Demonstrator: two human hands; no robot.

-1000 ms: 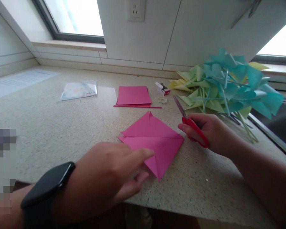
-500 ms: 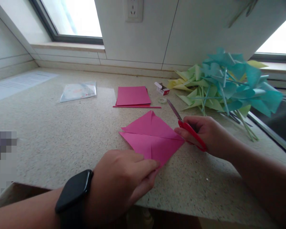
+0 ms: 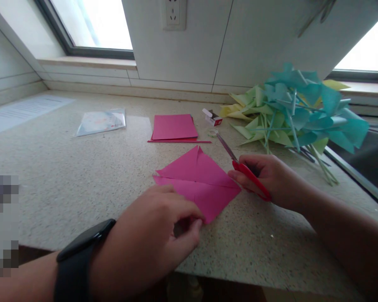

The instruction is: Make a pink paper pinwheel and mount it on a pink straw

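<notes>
A square of pink paper (image 3: 189, 170) lies corner-on to me on the speckled counter, with slits running in from its corners towards the middle. My left hand (image 3: 160, 226), a black watch on its wrist, pinches the near corner of the paper between thumb and forefinger. In my right hand (image 3: 266, 176) is a pair of scissors with red handles (image 3: 252, 178). Their blades look closed and point away to the upper left. The fingers of this hand touch the paper's right corner.
Behind the paper lie a stack of pink sheets (image 3: 174, 127) and a thin pink stick (image 3: 179, 141). A small open box (image 3: 212, 118) and a clear ring (image 3: 212, 133) are beside them. Teal and green paper pinwheels (image 3: 299, 105) are piled at right; a plastic packet (image 3: 102, 121) lies left.
My left hand has gone from lying on the paper's lower part to pinching its near corner. The right hand with the scissors has hardly moved; the view has shifted slightly.
</notes>
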